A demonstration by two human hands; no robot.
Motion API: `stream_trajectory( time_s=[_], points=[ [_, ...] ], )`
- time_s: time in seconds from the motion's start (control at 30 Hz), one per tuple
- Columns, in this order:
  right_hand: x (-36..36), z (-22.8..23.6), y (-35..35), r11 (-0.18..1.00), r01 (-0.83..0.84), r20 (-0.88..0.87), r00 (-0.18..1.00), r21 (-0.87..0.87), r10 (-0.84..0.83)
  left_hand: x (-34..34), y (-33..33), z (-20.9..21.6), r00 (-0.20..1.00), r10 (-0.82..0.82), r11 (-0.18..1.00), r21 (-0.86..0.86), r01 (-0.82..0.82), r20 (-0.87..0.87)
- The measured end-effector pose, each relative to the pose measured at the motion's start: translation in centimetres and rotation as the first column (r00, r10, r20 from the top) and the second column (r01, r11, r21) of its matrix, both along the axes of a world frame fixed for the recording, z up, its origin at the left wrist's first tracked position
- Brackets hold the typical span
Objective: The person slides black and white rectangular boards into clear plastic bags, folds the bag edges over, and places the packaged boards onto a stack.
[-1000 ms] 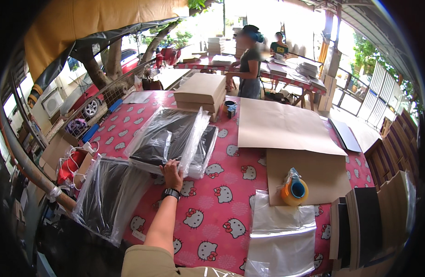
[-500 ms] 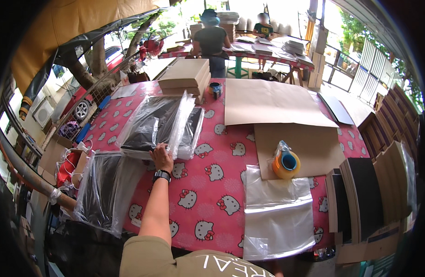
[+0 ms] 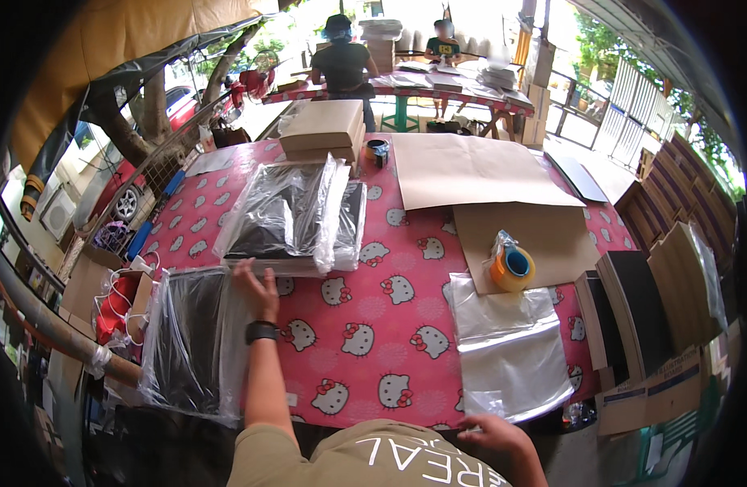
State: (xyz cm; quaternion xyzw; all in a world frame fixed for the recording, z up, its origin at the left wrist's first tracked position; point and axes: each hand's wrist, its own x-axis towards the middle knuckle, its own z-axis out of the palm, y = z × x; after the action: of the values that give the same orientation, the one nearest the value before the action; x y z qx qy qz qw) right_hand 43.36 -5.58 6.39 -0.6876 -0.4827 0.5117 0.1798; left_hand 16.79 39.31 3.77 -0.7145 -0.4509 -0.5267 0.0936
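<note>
My left hand (image 3: 256,290) has its fingers stretched out at the near edge of a stack of black boards in clear plastic (image 3: 272,215). Left of that hand lies another plastic-wrapped black board (image 3: 187,337). Low at the right, my right hand (image 3: 499,436) is by the table's front edge, fingers loosely bent and apart, with nothing visible in them. Just beyond it lie flat clear plastic sleeves (image 3: 511,349). A yellowish tape roll with a blue core (image 3: 513,268) rests on brown board (image 3: 544,235) behind the sleeves.
A pink patterned cloth covers the table (image 3: 357,337). Stacked brown boards (image 3: 320,126) and a smaller tape roll (image 3: 376,152) are at the back. Upright black and brown boards (image 3: 641,312) flank the right side. Two people sit at a farther table (image 3: 503,99).
My left hand has drawn back toward me and left along the wrapped stack's near edge. My right hand has come into view at the lower right. The view has shifted slightly.
</note>
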Motion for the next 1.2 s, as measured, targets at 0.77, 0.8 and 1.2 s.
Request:
stream_trajectory(
  time_s=[0.77, 0.8, 1.2],
  points=[
    [-34.7, -5.9, 23.6, 0.969, -0.119, -0.606, 0.794, -0.215, -0.037, -43.2, 3.9, -5.8, 0.992, 0.117, 0.512, -0.854, -0.095, -0.04],
    [-34.6, -7.2, 23.5, 0.961, -0.077, -0.658, 0.743, -0.264, -0.122, -42.4, 4.0, -6.0, 0.996, 0.081, 0.506, -0.863, -0.006, 0.041],
    [-37.6, -9.4, 25.8, 0.981, -0.061, -0.819, 0.562, -0.182, -0.117, -41.8, 2.9, -3.1, 0.882, 0.103, 0.265, -0.867, 0.422, 0.46]
  ],
)
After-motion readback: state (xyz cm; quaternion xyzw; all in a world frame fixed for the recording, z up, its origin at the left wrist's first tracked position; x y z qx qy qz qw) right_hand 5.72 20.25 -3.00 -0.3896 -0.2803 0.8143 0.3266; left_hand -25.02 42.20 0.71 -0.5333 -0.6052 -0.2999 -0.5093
